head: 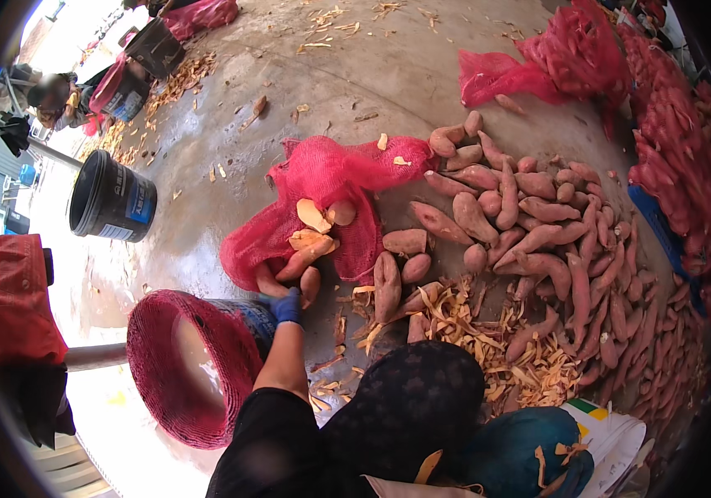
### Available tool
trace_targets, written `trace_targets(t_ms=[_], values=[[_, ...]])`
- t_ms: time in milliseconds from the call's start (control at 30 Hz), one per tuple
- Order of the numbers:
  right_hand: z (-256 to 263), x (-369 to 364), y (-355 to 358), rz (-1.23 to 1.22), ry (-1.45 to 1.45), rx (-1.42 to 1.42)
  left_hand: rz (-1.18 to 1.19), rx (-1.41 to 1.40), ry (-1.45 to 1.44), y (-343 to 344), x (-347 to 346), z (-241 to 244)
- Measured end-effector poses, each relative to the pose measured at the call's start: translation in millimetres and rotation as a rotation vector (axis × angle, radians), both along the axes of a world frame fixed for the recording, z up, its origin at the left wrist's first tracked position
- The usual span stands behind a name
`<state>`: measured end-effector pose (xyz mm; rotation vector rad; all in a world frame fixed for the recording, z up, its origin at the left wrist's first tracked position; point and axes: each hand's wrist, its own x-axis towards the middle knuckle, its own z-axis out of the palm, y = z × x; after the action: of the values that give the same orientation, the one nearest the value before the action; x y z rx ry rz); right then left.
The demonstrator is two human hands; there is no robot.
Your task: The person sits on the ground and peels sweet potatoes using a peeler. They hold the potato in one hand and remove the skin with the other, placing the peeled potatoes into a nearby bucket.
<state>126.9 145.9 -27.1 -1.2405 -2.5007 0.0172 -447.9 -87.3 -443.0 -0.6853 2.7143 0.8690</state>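
My left hand (pixel 283 306), in a blue glove, reaches forward to the sweet potatoes at the near edge of a red mesh sack (pixel 324 165) on the concrete floor. Its fingers are at the lower end of one sweet potato (pixel 268 281); whether they grip it is not clear. Another sweet potato (pixel 310 285) lies just right of the glove. Cut, pale-fleshed pieces (pixel 313 215) rest on the sack. Left of my forearm stands a bucket lined with red mesh (pixel 144 373), with cloudy liquid inside. My right hand is out of view.
A large pile of sweet potatoes (pixel 542 211) spreads to the right, with peelings (pixel 530 367) near my knee. A black bucket (pixel 113 196) lies tilted at left. Full red mesh sacks (pixel 679 143) line the right side. Another person (pixel 57 103) sits at upper left near more buckets.
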Motion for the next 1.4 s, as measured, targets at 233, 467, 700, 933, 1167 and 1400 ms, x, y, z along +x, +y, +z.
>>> trace_targets(t_ms=[233, 467, 700, 933, 1167, 1400], values=[[0.4, -33.6, -14.4, -0.365, 0.526, -0.267, 0.345, 1.375, -0.299, 22.2, 96.2, 59.4], [-3.7, -16.2, -26.1, -0.245, 1.034, -0.638, -0.254, 1.988, -0.68, 44.5, 103.8, 246.0], [-35.4, 1.0, -29.0, -0.273, 0.939, -0.483, -0.581, 1.952, -1.089, 80.7, 209.4, 440.8], [-12.6, 36.8, -17.6, -0.375, 1.485, -0.424, -0.992, 1.347, -1.155, 78.2, 338.1, 427.6], [29.0, -21.7, -54.6, -0.392, 1.036, -0.066, -1.57, 1.127, -0.75, 75.2, 413.0, 418.3], [-37.4, 69.4, -0.9, -0.873, 0.683, 0.055, -1.819, 0.901, -0.485, 71.4, 410.5, 432.9]])
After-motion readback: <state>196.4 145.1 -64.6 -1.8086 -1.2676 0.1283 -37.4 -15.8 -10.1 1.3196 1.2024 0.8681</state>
